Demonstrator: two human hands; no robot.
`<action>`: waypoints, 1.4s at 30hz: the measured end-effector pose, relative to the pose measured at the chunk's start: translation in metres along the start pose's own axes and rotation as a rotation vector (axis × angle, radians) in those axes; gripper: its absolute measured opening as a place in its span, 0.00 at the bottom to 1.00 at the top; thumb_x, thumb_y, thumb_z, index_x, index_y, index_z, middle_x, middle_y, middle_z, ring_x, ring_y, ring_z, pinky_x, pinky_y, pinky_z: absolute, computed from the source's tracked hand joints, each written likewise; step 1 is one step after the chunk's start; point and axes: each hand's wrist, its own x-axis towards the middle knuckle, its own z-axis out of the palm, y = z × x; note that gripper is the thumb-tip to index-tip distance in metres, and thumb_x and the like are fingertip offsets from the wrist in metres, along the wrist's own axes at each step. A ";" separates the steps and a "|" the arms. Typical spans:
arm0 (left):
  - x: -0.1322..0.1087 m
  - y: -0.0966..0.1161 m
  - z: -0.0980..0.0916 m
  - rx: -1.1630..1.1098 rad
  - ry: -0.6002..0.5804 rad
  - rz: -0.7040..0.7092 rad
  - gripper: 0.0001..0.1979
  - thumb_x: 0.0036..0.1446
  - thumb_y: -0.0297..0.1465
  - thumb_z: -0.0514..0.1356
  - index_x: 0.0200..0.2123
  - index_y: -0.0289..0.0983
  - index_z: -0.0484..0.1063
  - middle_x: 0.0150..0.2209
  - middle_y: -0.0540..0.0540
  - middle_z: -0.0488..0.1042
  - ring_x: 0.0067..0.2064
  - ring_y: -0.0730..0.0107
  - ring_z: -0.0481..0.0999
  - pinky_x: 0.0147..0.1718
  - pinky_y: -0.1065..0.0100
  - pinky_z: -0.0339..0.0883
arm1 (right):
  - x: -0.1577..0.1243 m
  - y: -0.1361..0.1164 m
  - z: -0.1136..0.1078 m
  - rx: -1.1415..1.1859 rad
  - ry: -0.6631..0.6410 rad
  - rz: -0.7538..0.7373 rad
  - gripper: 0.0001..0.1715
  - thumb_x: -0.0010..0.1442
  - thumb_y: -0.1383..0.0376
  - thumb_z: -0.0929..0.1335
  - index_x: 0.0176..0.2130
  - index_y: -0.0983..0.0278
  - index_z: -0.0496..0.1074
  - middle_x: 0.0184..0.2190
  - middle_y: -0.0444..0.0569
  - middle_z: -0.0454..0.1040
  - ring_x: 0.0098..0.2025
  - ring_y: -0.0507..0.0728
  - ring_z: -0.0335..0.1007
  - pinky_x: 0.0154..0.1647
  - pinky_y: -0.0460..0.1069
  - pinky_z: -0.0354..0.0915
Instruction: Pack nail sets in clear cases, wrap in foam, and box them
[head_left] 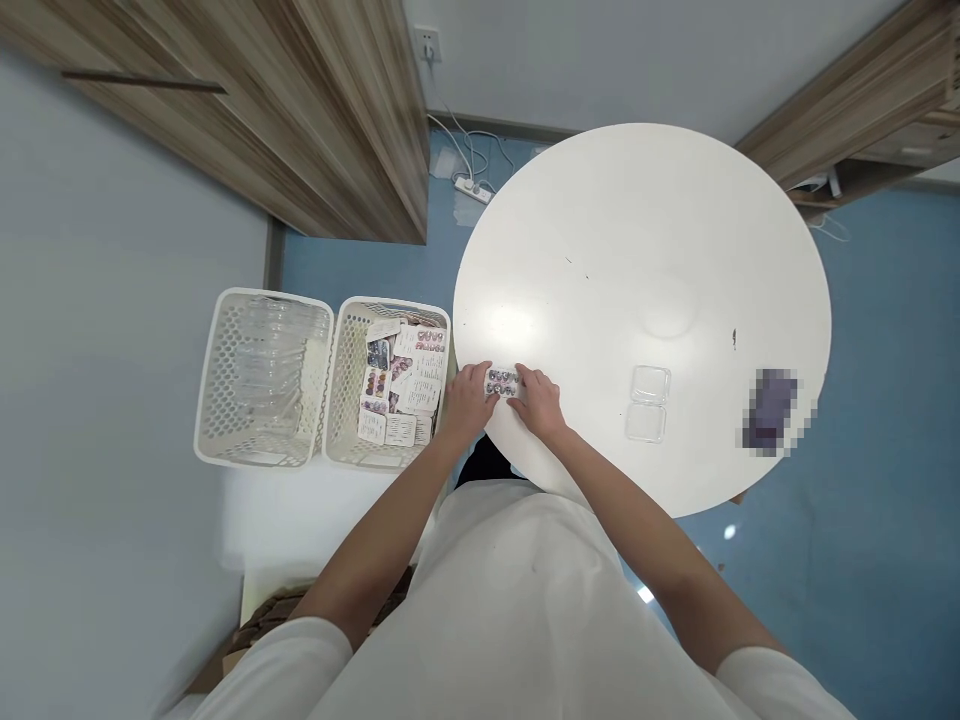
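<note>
A small white card (pixel 502 382) carries two rows of shiny dark pieces that look like press-on nails. It is at the near left edge of the round white table (pixel 637 230). My left hand (pixel 468 402) pinches its left end between thumb and fingers. From the other side, my right hand (pixel 540 402) grips the right end in the same way. Further right on the table lies a clear plastic case (pixel 648 404), spread open with its two halves flat. I see nothing inside it.
Left of the table, a white basket (pixel 335 390) contains several printed nail cards (pixel 420 375). Beside it, another white basket (pixel 210 385) holds clear plastic cases (pixel 274 350). A pixelated dark object (pixel 772 410) lies at the table's right. A power strip (pixel 473 189) is on the floor.
</note>
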 end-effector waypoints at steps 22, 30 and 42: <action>-0.045 0.098 0.053 -0.124 -0.014 0.233 0.36 0.49 0.26 0.58 0.59 0.39 0.46 0.39 0.44 0.70 0.39 0.64 0.70 0.39 0.60 0.65 | -0.093 0.094 -0.059 0.367 0.069 -0.038 0.40 0.51 0.69 0.63 0.60 0.57 0.43 0.44 0.50 0.60 0.39 0.55 0.64 0.40 0.54 0.66; -0.044 0.152 0.085 -0.070 -0.115 0.310 0.32 0.50 0.28 0.57 0.58 0.41 0.50 0.38 0.46 0.69 0.39 0.65 0.70 0.38 0.61 0.67 | -0.126 0.159 -0.082 0.364 0.029 -0.047 0.45 0.51 0.70 0.63 0.61 0.58 0.37 0.46 0.51 0.57 0.40 0.55 0.63 0.39 0.53 0.66; -0.028 0.174 0.111 -0.034 -0.229 0.317 0.31 0.49 0.32 0.59 0.56 0.41 0.53 0.46 0.42 0.64 0.47 0.60 0.65 0.45 0.57 0.62 | -0.121 0.210 -0.086 0.261 0.061 -0.074 0.38 0.50 0.69 0.66 0.58 0.59 0.49 0.46 0.53 0.60 0.49 0.60 0.58 0.46 0.56 0.62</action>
